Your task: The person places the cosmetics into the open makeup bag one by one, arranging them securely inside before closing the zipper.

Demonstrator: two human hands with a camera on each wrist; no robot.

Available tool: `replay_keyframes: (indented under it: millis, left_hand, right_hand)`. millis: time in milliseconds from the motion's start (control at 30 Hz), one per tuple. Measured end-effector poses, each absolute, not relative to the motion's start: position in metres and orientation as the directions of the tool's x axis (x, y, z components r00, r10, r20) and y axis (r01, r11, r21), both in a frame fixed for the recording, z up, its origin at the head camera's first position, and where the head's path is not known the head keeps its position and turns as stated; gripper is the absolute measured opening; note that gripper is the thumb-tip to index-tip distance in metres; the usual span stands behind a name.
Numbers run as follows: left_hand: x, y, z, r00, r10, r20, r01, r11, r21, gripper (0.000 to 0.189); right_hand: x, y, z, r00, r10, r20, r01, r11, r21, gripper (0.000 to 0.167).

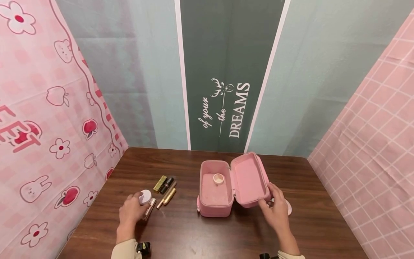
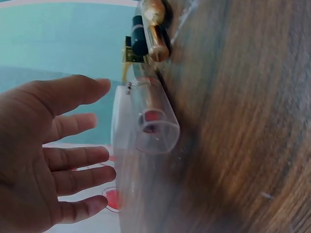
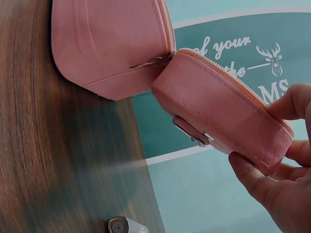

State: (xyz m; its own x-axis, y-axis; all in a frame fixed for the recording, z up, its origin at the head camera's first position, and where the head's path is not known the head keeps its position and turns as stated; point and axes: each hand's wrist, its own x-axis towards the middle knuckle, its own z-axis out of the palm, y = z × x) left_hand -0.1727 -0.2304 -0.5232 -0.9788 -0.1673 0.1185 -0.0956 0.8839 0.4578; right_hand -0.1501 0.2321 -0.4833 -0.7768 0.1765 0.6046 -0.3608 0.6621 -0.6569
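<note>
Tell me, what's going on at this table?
Someone's right hand holds the lid of an open pink case on a wooden table. The left hand is at a white round item, its fingers extended; I can't tell whether they touch it. Beside that lie a clear tube and other slim tubes. A small round item sits inside the case.

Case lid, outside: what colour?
Dusty pink; the lid shows best in the right wrist view.
</note>
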Motion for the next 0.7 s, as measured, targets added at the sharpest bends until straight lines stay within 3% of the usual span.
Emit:
replay_keyframes:
  millis: [433, 700]
  left_hand:
    - [-0.180, -0.246, -0.539, -0.981, -0.169, 0.095, -0.090, 0.833, 0.547, 0.058]
    - [-0.188, -0.259, -0.553, -0.982, -0.161, 0.101, -0.060, 0.768, 0.637, 0.067]
  right_hand:
    - [-0.146, 0.230, -0.483, -0.801, 0.218, 0.557, -0.314, 0.639, -0.702, 0.054]
    - [-0.145, 0.237, -0.481, -0.814, 0.136, 0.565, -0.366, 0.635, -0.681, 0.059]
